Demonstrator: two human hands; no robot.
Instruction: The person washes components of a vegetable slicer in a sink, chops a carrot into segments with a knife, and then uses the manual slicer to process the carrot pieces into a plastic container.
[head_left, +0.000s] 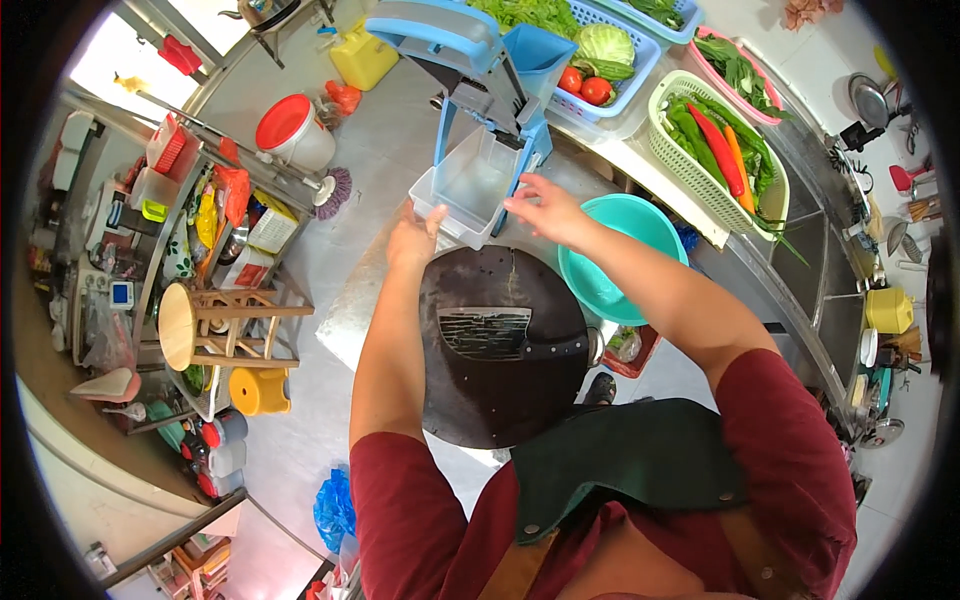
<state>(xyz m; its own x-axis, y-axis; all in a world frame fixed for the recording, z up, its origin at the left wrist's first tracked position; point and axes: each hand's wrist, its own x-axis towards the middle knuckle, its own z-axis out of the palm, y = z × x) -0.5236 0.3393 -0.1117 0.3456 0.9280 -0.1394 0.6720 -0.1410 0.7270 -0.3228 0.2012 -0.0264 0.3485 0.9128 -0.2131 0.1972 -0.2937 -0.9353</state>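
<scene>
A blue and grey vegetable slicer (450, 45) with a push-down handle stands before me, with a blue feed hopper (544, 56) at its side. Below its body sits a clear plastic catch bin (476, 180), with nothing seen inside. My left hand (414, 236) is at the bin's left near corner, its thumb in front and the other fingers partly hidden. At the bin's right side, by the blue leg of the slicer, is my right hand (551, 210), fingers bent and apart with nothing between them. A round dark chopping board (495, 405) lies nearer me, a cleaver (487, 334) flat on it.
A turquoise basin (622, 247) stands right of the board. Back right are a blue basket (645, 60) of vegetables and a green basket (776, 187) of peppers. Left are a wooden stool (176, 326), a yellow stool (259, 390) and a white bucket (307, 146).
</scene>
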